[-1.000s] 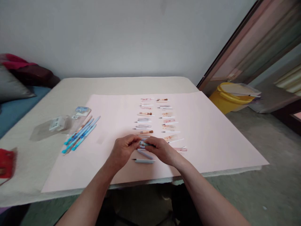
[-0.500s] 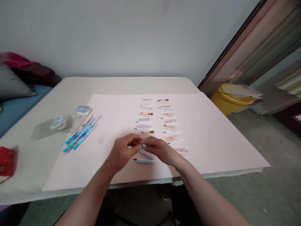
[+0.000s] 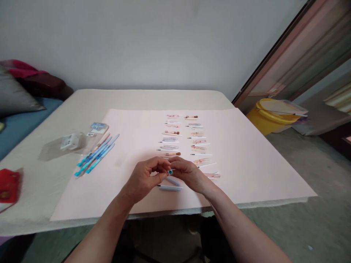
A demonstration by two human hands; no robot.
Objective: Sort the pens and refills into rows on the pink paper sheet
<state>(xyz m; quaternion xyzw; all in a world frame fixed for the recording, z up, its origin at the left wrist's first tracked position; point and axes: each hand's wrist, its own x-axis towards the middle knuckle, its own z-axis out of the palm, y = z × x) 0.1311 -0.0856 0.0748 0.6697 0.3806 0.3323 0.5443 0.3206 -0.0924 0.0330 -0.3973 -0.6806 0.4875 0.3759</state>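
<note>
Over the near part of the pink sheet my hands meet at the fingertips. My right hand [image 3: 189, 173] is closed on a small blue pen part [image 3: 170, 172], whose round, hollow-looking end faces me. My left hand [image 3: 146, 177] is pinched with its thumb and fingertips against the left side of that part; whether it grips anything else is hidden. Just below the hands lie a grey-blue pen barrel [image 3: 169, 188] with a dark-tipped refill alongside, and another bluish barrel [image 3: 173, 181], partly covered by the fingers.
Two columns of pen pieces and white refills [image 3: 199, 154] run up the pink sheet [image 3: 246, 164]. On the left lie several blue pens [image 3: 95, 157], clear packaging [image 3: 72, 141] and a red object [image 3: 9, 185]. A yellow bucket [image 3: 261, 118] stands beyond the table's right side.
The blue pen part has turned so that its round end faces me. Both hands remain together in nearly the same place; the view has shifted slightly.
</note>
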